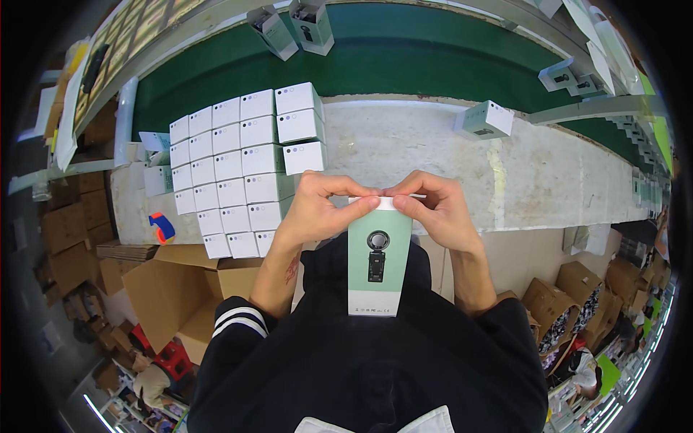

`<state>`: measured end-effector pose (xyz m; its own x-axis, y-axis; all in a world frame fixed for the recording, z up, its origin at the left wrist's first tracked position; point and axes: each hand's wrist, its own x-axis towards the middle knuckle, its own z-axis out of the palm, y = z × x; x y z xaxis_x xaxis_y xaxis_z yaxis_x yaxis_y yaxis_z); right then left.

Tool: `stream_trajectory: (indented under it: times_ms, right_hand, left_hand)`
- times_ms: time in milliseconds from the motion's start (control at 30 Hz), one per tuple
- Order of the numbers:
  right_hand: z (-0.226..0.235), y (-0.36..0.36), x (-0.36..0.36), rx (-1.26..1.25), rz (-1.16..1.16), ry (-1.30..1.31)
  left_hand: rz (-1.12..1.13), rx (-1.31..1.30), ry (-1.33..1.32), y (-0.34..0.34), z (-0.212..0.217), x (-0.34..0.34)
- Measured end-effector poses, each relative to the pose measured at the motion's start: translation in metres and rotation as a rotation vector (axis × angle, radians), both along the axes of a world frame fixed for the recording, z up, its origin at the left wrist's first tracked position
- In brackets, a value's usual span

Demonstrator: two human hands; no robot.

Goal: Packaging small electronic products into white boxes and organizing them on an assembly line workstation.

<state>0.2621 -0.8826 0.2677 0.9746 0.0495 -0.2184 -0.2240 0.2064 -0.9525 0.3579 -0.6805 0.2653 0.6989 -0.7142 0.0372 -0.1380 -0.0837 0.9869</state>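
Close in front of my chest, a tall pale-green and white product box (pixel 375 252) stands upright, printed with a picture of a round-headed black device. My left hand (pixel 325 206) pinches the left part of its white top flap between thumb and fingers. At the flap's right part, my right hand (pixel 437 209) grips it the same way, thumb in front. The two hands nearly meet at the top edge. What lies inside the box is hidden.
Left on the pale worktable (pixel 404 159) sits a block of stacked white boxes (pixel 231 155). A single box (pixel 487 120) lies at the right. Two open boxes (pixel 292 30) stand on the green conveyor belt (pixel 404 43). An orange-and-blue tape dispenser (pixel 162 228) and an open carton (pixel 177 292) are nearer left.
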Motion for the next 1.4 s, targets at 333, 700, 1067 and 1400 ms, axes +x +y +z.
stream_trajectory:
  times_ms: [333, 700, 1067, 1400]
  right_hand:
    - [-0.003, 0.000, 0.002, 0.024, -0.040, -0.020]
    - [-0.002, -0.013, -0.005, 0.013, 0.055, -0.092]
    - [0.001, -0.015, -0.009, -0.024, 0.131, -0.117]
    - [-0.006, 0.016, -0.018, 0.114, -0.189, -0.036]
  left_hand:
    - [0.088, -0.069, 0.098, -0.006, -0.004, -0.007]
    - [-0.030, -0.143, 0.099, 0.003, -0.006, -0.012]
    - [-0.045, -0.162, 0.091, 0.001, -0.011, -0.017]
    - [0.114, -0.164, 0.117, 0.007, -0.020, -0.023]
